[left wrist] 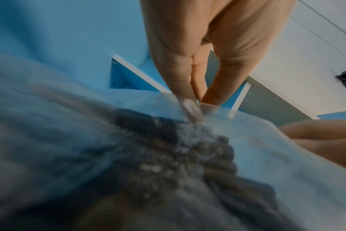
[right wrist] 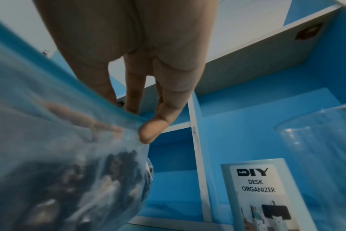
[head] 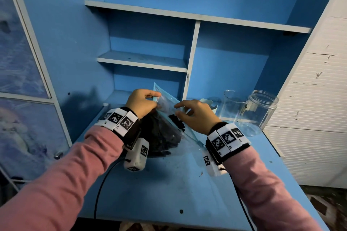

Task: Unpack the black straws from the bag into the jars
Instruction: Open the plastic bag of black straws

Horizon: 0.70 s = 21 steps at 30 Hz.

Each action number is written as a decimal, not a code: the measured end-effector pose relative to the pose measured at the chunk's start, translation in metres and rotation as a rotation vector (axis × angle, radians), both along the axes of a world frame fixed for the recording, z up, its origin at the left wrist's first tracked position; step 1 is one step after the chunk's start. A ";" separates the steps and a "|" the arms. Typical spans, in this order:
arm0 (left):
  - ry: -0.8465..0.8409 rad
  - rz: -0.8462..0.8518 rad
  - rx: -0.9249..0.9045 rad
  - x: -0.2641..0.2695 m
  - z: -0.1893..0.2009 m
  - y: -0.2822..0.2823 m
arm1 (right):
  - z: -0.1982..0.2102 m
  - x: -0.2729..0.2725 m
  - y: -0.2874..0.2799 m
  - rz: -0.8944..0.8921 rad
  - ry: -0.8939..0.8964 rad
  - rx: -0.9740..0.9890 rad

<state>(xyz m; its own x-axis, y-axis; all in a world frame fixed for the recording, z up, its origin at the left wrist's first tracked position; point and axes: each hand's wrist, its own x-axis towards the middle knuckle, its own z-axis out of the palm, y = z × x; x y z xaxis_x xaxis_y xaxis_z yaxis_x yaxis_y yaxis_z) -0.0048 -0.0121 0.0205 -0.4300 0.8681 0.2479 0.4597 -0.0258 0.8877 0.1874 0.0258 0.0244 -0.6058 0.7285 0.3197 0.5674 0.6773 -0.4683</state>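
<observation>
L hand (head: 142,103) & R hand (head: 195,115) each pinch a lip of the clear plastic zip bag (head: 170,107) of thin black straws (head: 161,138), held over the blue desk (head: 169,184) w/ both clear plastic jars (head: 260,112) standing to the R — risk: a sharp tug could spill straws, or R elbow knock a jar.

Labelled desk organizer (right wrist: 261,195) beside the blue desk's (head: 169,184) white-edged shelves (head: 142,62)
</observation>
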 end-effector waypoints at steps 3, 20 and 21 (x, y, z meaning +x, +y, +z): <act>-0.013 -0.034 0.017 -0.001 0.001 -0.005 | -0.004 -0.008 0.014 -0.031 -0.093 -0.040; -0.044 -0.075 0.203 0.006 0.002 -0.006 | 0.003 -0.015 0.011 0.089 0.205 -0.207; -0.073 -0.082 0.240 0.008 0.008 -0.006 | 0.009 -0.016 0.010 0.067 0.206 -0.131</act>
